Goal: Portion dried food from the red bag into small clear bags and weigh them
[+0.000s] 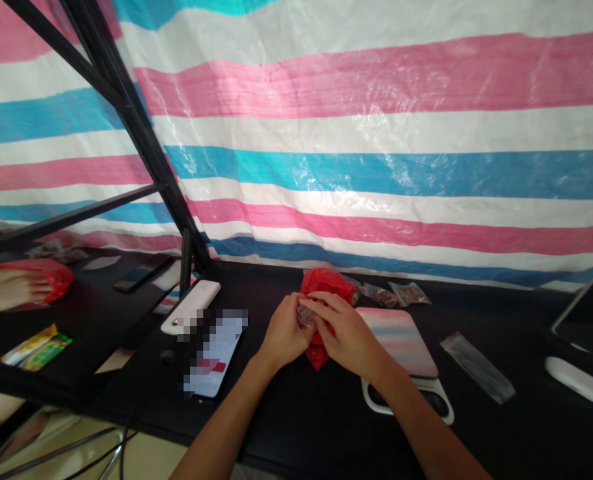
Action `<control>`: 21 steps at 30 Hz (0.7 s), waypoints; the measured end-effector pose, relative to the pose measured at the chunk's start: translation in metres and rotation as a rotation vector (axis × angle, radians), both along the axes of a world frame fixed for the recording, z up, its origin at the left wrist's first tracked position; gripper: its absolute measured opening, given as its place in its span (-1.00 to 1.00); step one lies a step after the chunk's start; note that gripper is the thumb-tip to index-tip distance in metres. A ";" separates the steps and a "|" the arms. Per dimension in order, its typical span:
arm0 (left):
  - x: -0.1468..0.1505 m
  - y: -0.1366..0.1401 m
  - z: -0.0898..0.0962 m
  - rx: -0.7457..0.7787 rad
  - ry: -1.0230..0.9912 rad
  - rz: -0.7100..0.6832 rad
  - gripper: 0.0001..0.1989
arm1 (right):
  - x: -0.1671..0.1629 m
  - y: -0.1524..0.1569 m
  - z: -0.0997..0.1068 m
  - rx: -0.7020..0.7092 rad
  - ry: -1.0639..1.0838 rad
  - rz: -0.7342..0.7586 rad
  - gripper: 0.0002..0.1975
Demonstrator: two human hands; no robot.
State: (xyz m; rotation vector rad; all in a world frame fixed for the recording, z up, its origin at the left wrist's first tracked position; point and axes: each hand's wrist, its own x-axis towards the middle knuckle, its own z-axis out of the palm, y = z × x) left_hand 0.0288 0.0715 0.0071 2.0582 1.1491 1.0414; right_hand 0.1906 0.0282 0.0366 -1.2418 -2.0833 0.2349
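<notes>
Close together over the black table, my left hand [285, 335] and my right hand [343, 333] are closed on a small clear plastic bag [305, 316]. Its contents are mostly covered by my fingers. Behind and under my hands lies a red plastic bag [326, 283], with a red corner showing below them. Several small clear bags of brown dried pieces [410, 293] lie just beyond, to the right of the red bag. Near my right forearm rests a pastel pink and grey flat pad [396, 340], over a white-rimmed phone case [446, 403].
To the left are a lit phone [221, 353] and a white device [193, 307]. A clear empty sleeve [479, 367], white oval case [576, 380] and dark tablet [589, 320] lie right. Another person's hands [13, 290] touch a red bag at far left, past a black frame [141, 147].
</notes>
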 end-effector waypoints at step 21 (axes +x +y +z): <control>0.001 0.004 -0.014 0.117 0.099 0.015 -0.52 | -0.003 -0.001 0.000 -0.131 0.211 -0.008 -0.65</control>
